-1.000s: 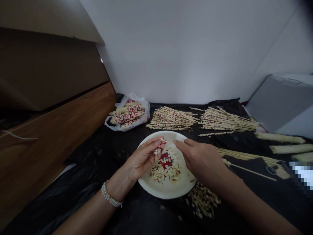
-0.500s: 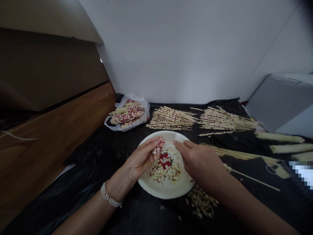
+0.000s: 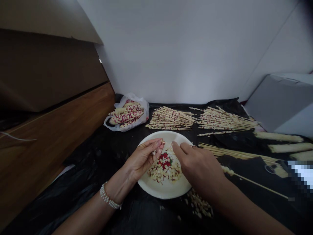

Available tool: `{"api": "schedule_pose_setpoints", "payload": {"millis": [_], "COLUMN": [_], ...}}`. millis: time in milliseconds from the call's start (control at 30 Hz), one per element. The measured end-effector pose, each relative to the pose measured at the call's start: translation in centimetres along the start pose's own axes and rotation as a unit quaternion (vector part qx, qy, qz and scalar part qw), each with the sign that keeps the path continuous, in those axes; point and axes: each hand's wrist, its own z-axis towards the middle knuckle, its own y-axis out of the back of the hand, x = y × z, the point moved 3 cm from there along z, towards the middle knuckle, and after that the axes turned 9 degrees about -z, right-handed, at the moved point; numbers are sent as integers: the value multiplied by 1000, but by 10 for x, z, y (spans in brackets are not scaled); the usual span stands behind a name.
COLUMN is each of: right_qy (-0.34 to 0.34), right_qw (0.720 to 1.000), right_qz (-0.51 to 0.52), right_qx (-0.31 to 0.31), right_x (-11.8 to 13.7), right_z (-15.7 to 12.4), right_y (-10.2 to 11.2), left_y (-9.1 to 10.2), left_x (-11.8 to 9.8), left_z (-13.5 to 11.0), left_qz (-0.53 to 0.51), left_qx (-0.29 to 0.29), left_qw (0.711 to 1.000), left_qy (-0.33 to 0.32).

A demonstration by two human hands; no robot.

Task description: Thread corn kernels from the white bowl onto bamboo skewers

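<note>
My left hand (image 3: 148,151), with a beaded bracelet on its wrist, is closed in a pinch over the bowl and has a few corn kernels (image 3: 154,152) in its fingers. Beside it, my right hand (image 3: 197,160) is closed on a wooden skewer (image 3: 261,184). Threaded kernels (image 3: 228,170) show on the skewer behind that hand, and its bare end runs toward the lower right. Under both hands stands a white bowl (image 3: 156,193), with loose pale and reddish kernels (image 3: 160,173) around a red printed pattern. My right fingers hide the skewer's front part.
Corn cobs (image 3: 127,116) lie in a plastic bag (image 3: 144,117). Two piles of kernel-covered skewers (image 3: 168,118) sit at the back. Bare skewers (image 3: 220,150), stripped cobs (image 3: 278,137) and scissors (image 3: 270,169) are to the right. Loose kernels (image 3: 200,204) lie on black plastic sheeting (image 3: 117,143).
The skewer has shifted toward the lower right with my right hand, its bare end now farther out. The stick no longer visibly spans between my two hands. My left hand stays nearly still.
</note>
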Motion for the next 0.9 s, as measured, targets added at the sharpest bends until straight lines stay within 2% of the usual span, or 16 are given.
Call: {"api": "schedule_pose_setpoints", "payload": {"millis": [300, 467, 600, 733, 900], "right_qy": [-7, -51, -60, -60, -62], "right_qw": [999, 998, 998, 998, 998], "right_qz": [48, 36, 30, 30, 30], "right_qx": [-24, -5, 2, 21, 15], "right_x": [6, -5, -8, -7, -7], "right_z": [2, 2, 2, 2, 2], "right_y": [1, 0, 1, -1, -3], "left_y": [-9, -11, -6, -3, -2], "left_x": [10, 1, -2, 1, 0], "left_z": [-7, -9, -6, -5, -5], "left_qz": [-3, -49, -57, -18, -19], "left_qx": [67, 68, 77, 100, 57], "left_qw": [996, 993, 989, 990, 996], "left_qy": [64, 85, 111, 94, 62]}}
